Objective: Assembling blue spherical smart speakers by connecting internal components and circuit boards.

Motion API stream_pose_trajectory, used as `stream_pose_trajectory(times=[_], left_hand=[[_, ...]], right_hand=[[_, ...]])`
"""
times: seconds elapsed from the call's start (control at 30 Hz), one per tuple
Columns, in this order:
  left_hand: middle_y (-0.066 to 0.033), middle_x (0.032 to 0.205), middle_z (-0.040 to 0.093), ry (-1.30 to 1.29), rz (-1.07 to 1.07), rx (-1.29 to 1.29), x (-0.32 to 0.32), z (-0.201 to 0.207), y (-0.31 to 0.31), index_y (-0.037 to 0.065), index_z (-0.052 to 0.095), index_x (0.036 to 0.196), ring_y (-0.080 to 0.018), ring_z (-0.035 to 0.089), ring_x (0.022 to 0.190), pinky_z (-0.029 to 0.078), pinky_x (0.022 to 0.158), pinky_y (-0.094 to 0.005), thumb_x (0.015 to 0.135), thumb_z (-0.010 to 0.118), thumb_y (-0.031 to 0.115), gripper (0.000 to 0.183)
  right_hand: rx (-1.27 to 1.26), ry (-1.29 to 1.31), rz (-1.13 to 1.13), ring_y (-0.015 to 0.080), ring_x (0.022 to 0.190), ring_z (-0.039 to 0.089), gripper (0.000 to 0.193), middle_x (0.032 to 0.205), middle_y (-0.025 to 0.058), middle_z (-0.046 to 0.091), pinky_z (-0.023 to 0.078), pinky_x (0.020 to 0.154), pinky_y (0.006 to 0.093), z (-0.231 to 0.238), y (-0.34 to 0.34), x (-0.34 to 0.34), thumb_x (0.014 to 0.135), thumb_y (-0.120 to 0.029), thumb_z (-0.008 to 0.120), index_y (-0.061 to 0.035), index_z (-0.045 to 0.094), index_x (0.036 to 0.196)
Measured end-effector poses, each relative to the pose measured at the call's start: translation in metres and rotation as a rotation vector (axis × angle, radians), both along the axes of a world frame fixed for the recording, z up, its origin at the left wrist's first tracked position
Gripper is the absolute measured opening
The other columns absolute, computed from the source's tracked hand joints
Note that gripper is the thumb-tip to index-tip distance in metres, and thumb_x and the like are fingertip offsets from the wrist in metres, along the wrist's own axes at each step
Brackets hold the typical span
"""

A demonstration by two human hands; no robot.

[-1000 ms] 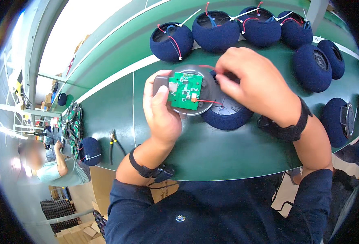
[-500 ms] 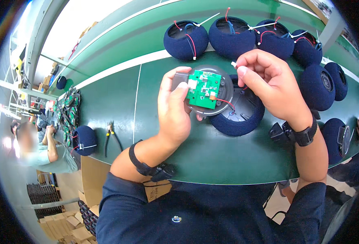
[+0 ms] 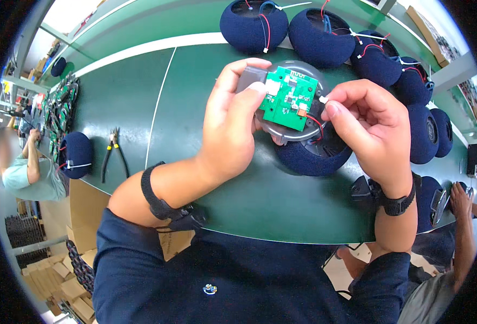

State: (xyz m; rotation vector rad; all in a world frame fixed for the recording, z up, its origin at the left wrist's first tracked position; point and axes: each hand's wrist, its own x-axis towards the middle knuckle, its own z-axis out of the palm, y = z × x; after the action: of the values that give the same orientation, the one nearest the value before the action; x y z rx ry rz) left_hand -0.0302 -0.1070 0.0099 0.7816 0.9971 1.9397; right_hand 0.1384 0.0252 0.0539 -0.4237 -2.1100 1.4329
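Observation:
My left hand (image 3: 233,113) grips a round dark plastic base by its grey block at the left edge. A green circuit board (image 3: 287,110) sits on that base (image 3: 320,89), and a short red and black wire is plugged into it at the lower right. Between thumb and forefinger, my right hand (image 3: 371,124) pinches a small white connector (image 3: 323,99), close beside the board's right edge and apart from its sockets. Beneath the base stands an open dark blue fabric-covered speaker shell (image 3: 317,162), partly hidden by my hands.
Several blue speaker shells (image 3: 254,29) with loose wires and cable ties line the far edge and right side. Yellow-black pliers (image 3: 114,154) lie at left, near another shell (image 3: 78,155) and a pile of circuit boards (image 3: 60,105). Co-workers sit at both ends.
My right hand has brought the white connector down, close to the board's right side. The view has shifted, and a co-worker's hand and arm now show at the far right.

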Motion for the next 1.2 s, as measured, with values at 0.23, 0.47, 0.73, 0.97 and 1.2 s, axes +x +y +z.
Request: stream_pose_trajectory(times=[0.23,0.47,0.73,0.97,1.2], left_hand=[[-0.0127,0.107,0.064,-0.036,0.011,0.000,0.001,-0.003,0.002,0.004,0.046,0.133,-0.0193,0.069,0.078,0.059,0.057,-0.0321,0.104,0.048,0.016,0.031],[-0.0117,0.106,0.065,-0.035,0.019,-0.007,0.003,-0.001,0.002,0.004,0.047,0.133,-0.0182,0.068,0.078,0.058,0.058,-0.0311,0.104,0.050,0.017,0.031],[-0.0103,0.106,0.066,0.016,0.033,0.028,0.003,-0.003,0.002,0.004,0.047,0.133,-0.0152,0.068,0.077,0.057,0.058,-0.0291,0.104,0.052,0.017,0.032],[-0.0093,0.105,0.065,0.031,0.036,0.039,0.003,-0.003,0.002,0.004,0.048,0.132,-0.0139,0.067,0.077,0.057,0.058,-0.0280,0.104,0.052,0.017,0.031],[-0.0091,0.107,0.064,0.076,0.052,0.067,0.006,-0.002,0.000,0.003,0.047,0.133,-0.0126,0.067,0.080,0.058,0.062,-0.0275,0.104,0.051,0.013,0.031]], right_hand=[[-0.112,0.123,-0.023,0.0030,0.074,0.061,0.014,0.089,0.0006,0.070,0.045,0.064,0.0163,-0.002,0.000,-0.004,0.090,-0.003,0.075,0.0007,0.069,0.102],[0.285,0.113,-0.079,0.0042,0.073,0.061,0.009,0.087,0.0021,0.070,0.044,0.061,0.0181,-0.006,0.000,-0.004,0.090,-0.003,0.074,-0.0003,0.073,0.099],[0.273,0.063,-0.085,0.0065,0.075,0.064,0.011,0.089,0.0041,0.071,0.049,0.065,0.0201,-0.003,-0.007,-0.005,0.095,-0.004,0.069,0.0010,0.070,0.105],[0.011,0.018,-0.040,0.0086,0.083,0.063,0.019,0.092,0.0063,0.068,0.048,0.076,0.0199,0.001,-0.006,-0.002,0.099,-0.005,0.064,0.0049,0.060,0.115],[0.369,-0.082,-0.067,0.0057,0.081,0.051,0.006,0.102,0.0019,0.059,0.038,0.069,0.0188,0.001,-0.004,0.000,0.095,-0.005,0.066,0.0000,0.067,0.100]])
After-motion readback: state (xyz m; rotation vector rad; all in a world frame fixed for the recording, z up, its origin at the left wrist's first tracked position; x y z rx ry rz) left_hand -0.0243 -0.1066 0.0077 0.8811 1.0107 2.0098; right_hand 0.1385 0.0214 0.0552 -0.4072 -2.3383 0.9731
